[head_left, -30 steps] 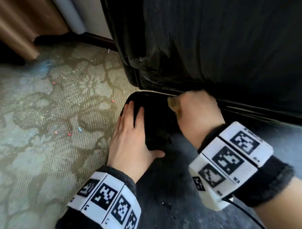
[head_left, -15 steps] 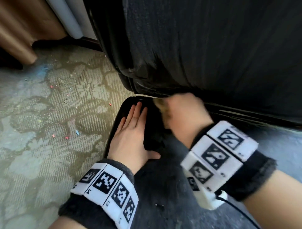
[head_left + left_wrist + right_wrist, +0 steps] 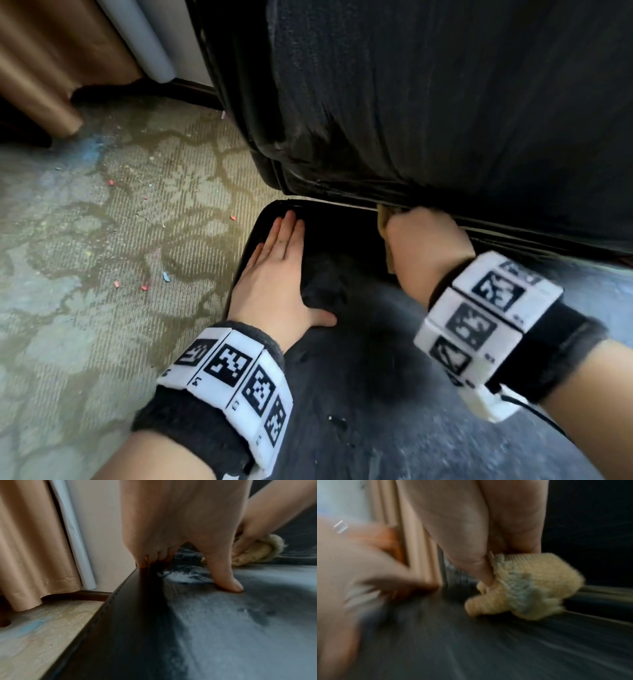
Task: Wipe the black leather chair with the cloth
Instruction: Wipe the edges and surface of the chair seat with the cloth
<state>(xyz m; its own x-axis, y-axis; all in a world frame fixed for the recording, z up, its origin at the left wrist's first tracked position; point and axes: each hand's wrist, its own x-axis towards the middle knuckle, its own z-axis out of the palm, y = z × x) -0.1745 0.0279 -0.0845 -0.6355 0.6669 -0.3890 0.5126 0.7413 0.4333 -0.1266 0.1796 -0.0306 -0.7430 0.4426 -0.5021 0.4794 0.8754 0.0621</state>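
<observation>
Your right hand (image 3: 426, 246) grips a bunched pale yellow cloth (image 3: 529, 586) and has it pushed into the back of the seat (image 3: 359, 394), right at the crease (image 3: 342, 202) where the black leather chair's backrest (image 3: 445, 102) meets the cushion. Your left hand (image 3: 274, 274) lies flat and spread on the seat's left rear corner, fingers straight, thumb (image 3: 226, 580) pressing the leather; it holds nothing. The seat carries a grey dusty film with a darker, cleaner patch (image 3: 387, 359) in the middle. Risk one: the cloth is wadded tight, so only a small part of it touches the leather; likely to leave streaks and skip the seam. Risk two: a loose end of the cloth could catch in the crease and pull out of your grip if you drag hard sideways. Risk three: dust pushed toward the left corner would collect against your resting hand, and the palm may print a mark on wiped leather. Risk four: dust swept over the stitched edge (image 3: 109, 601) would fall on the carpet (image 3: 102, 257), already littered with small coloured bits. The right wrist view is heavily blurred, so the exact finger placement on the cloth cannot be confirmed. Whether the cloth is damp cannot be told.
</observation>
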